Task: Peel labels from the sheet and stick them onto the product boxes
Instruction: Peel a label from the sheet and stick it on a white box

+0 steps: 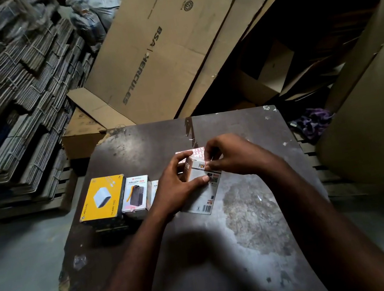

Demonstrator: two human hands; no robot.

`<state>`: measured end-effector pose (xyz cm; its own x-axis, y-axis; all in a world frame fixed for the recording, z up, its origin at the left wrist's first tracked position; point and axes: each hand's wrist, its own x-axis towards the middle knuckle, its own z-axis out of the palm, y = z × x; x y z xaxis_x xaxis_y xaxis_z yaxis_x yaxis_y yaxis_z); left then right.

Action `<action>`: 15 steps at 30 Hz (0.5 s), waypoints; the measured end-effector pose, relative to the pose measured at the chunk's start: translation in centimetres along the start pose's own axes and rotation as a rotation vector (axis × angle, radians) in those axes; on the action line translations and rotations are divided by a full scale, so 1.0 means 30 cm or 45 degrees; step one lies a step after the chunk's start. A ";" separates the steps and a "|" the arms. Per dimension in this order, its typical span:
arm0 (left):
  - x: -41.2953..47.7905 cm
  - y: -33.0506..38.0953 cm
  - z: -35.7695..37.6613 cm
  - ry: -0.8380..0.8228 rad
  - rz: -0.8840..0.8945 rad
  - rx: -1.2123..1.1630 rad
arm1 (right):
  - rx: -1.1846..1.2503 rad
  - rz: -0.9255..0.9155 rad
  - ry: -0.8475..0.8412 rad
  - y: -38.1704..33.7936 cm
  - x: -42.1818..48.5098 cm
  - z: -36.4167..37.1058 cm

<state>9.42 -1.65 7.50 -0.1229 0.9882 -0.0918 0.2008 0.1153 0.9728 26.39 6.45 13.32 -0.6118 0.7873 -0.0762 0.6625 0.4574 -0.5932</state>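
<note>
A person's left hand [177, 185] curls round a grey-white printed cardboard product box [204, 196], thumb pressed on its face, holding it tilted above the scuffed dark metal table [259, 210], while the right hand [233, 156] pinches a small pink-edged paper label [209, 160] between thumb and forefinger at the box's upper end. The pink-gridded label sheet [195, 151] lies on the table just behind both hands.

The label could land crooked or crease if the tilted box shifts under the thumb, and its sticky side may cling to a fingertip (how much of it is already down cannot be told).

To the left, a yellow cardboard box [102, 198], a white power-bank box [136, 197] and a half-hidden third white box [155, 189] stand in a row near the table's left edge, just beside the left wrist; a careless elbow might nudge them. The near and right parts of the table offer room to set the box down.
</note>
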 end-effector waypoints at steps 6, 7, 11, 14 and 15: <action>-0.016 0.028 -0.002 0.026 0.070 -0.048 | 0.347 0.109 -0.032 0.029 0.007 0.009; -0.018 0.033 -0.003 0.029 0.073 -0.055 | 0.417 0.137 -0.024 0.037 0.009 0.017; -0.021 0.044 -0.015 0.037 0.109 -0.060 | 0.730 0.235 -0.015 0.054 0.004 0.026; -0.021 0.060 -0.018 0.029 0.127 -0.061 | 1.079 0.318 -0.102 0.059 0.005 0.050; -0.021 0.068 -0.018 0.025 0.140 -0.043 | 1.210 0.337 -0.130 0.059 0.006 0.068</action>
<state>9.38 -2.10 9.65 -0.1209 0.9925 0.0196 0.1814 0.0027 0.9834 26.57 6.56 10.64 -0.5580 0.7566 -0.3409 0.1882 -0.2847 -0.9400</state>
